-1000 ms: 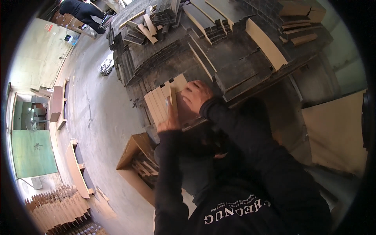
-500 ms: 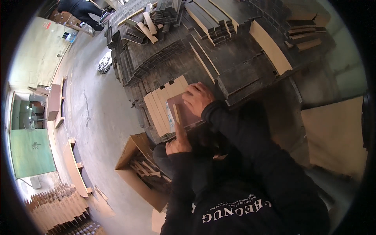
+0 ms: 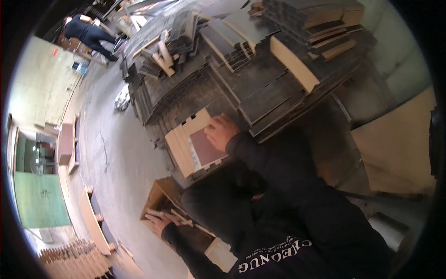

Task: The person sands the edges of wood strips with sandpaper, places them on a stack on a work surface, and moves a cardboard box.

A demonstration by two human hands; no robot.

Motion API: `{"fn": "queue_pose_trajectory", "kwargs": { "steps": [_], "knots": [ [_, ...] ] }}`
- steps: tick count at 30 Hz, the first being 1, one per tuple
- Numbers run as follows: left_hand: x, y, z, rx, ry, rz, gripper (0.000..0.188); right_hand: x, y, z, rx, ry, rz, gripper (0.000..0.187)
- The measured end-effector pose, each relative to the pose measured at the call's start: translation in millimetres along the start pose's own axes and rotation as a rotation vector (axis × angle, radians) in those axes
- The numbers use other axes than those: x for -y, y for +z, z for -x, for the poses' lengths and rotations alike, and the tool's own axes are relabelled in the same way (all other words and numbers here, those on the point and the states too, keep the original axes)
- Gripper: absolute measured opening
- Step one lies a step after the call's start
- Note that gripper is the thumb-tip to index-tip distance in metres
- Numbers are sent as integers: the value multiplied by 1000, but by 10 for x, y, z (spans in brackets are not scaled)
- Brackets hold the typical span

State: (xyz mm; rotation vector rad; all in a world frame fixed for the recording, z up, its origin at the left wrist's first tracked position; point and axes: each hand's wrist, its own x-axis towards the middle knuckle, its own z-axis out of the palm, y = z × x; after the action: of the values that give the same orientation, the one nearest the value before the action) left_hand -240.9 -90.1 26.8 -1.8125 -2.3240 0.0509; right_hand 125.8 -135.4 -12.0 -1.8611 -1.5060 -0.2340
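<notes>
My right hand point(image 3: 222, 131) has its fingers bent over the upper right edge of a reddish-brown sheet point(image 3: 205, 146) with a printed white border, gripping it there. Underneath lies a row of pale wooden boards point(image 3: 179, 144) with dark notches along the ends. My left hand point(image 3: 159, 223) reaches over the near side of an open cardboard box point(image 3: 155, 193), fingers stretched out and apart. Thin wood strips point(image 3: 179, 215) lie in the box, one of them close beside the left fingers.
Stacks of dark boards point(image 3: 181, 88) spread beyond the work spot, with loose pale offcuts point(image 3: 163, 58) on top. A large tan panel point(image 3: 395, 144) stands at the right. Piled wood pieces point(image 3: 74, 258) sit at lower left. Another person point(image 3: 90, 35) bends over at the far left.
My left hand has left the reddish-brown sheet and moved down to the cardboard box. The narrow wood strip is gone from the sheet. My right hand remains at the sheet; the view has shifted.
</notes>
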Motion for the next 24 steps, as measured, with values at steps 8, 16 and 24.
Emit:
{"fn": "queue_pose_trajectory", "kwargs": {
  "steps": [8, 16, 24],
  "knots": [
    [-2599, -931, 1107, -259, 1563, 967, 37, -186, 63, 57, 23, -13, -13, 15],
    [-2657, -1190, 1329, -124, 1481, 824, 42, -172, 27, 36, -63, -77, -137, 15],
    [-1930, -113, 594, 610, 411, 1723, 30, -70, -21, 17, -2, 2, -68, 15]
  ]
}}
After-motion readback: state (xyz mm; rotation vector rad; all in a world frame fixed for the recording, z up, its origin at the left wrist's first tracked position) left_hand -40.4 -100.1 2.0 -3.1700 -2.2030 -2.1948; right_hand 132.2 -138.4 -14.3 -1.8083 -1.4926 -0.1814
